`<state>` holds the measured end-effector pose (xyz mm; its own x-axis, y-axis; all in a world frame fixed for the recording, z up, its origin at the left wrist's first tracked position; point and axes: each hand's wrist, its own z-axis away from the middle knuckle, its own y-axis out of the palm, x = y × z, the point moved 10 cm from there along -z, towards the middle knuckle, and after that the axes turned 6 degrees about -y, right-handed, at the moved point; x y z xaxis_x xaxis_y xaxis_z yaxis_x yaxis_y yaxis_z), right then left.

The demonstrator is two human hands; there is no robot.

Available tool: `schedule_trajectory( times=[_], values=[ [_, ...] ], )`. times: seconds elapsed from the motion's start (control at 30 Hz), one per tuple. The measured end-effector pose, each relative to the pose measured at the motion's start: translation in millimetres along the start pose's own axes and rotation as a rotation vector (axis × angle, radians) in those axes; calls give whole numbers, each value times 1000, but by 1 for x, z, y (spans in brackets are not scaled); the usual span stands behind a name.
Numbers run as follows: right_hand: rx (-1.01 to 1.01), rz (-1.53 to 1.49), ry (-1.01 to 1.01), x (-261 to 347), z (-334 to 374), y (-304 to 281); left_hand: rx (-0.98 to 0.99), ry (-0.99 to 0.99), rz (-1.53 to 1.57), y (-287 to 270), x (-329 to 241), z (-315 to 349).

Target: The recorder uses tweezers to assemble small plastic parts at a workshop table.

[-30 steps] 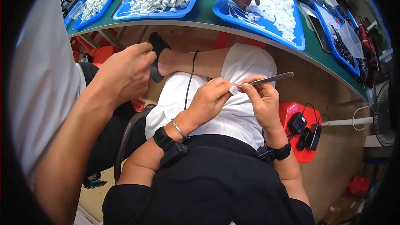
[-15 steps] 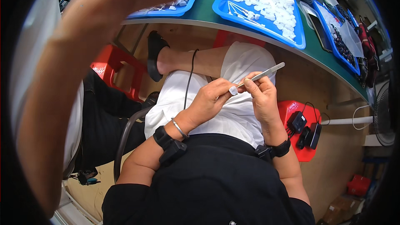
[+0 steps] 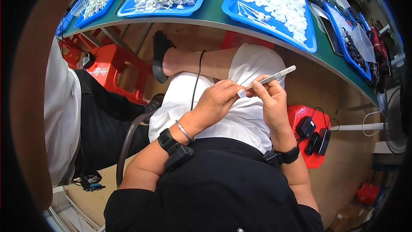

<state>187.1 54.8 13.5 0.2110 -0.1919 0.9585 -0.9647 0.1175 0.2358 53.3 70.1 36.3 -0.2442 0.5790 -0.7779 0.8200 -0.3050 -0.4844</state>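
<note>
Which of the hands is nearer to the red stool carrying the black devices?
Right. The right hand, holding tweezers, is just left of the red stool in the picture; the left hand, pinching a small white piece, is farther left.

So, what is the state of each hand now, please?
Left hand: closed, holding a small white piece.
Right hand: closed, holding metal tweezers.
</note>
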Motion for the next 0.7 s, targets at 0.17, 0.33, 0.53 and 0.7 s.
schedule_trajectory(
  times=[0.17, 0.33, 0.53, 0.7],
  values=[
    [-21, 29, -5, 2, 1, -1, -21, 60, -94, -2, -6, 0],
    [-23, 42, -5, 4, 0, 0, -15, 66, -85, 0, -6, 0],
    [-74, 82, 23, 3, 2, -5, -17, 118, -125, 0, -13, -1],
    [-102, 106, 29, 6, 4, -6, -12, 159, -177, 1, -19, -2]
  ],
)
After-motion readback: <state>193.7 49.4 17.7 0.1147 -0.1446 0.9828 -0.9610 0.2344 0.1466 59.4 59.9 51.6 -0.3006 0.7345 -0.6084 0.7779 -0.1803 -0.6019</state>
